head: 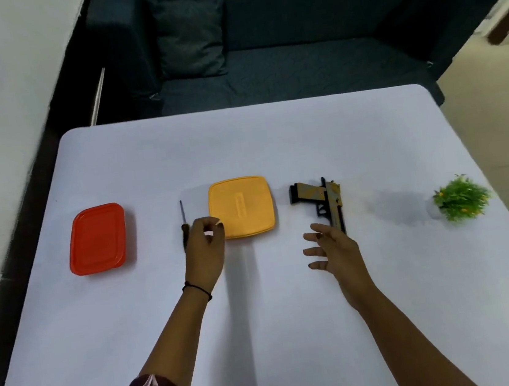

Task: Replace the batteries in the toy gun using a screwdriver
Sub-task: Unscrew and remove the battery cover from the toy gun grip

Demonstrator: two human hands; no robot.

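The toy gun (327, 198), tan and black, lies on the white table (273, 145) right of centre, with its grip pointing toward me. My right hand (334, 252) hovers just in front of the grip, fingers spread and holding nothing. The screwdriver (183, 221) lies left of centre with its thin shaft pointing away. My left hand (203, 247) is right beside its dark handle and partly covers it. The fingers of that hand are loosely curled with nothing visibly in them. No batteries are in sight.
A closed yellow container (241, 207) sits between the screwdriver and the gun. A closed red container (97, 238) lies at the left and a small green plant (460, 198) at the right. A dark sofa (294, 59) stands beyond the table's far edge.
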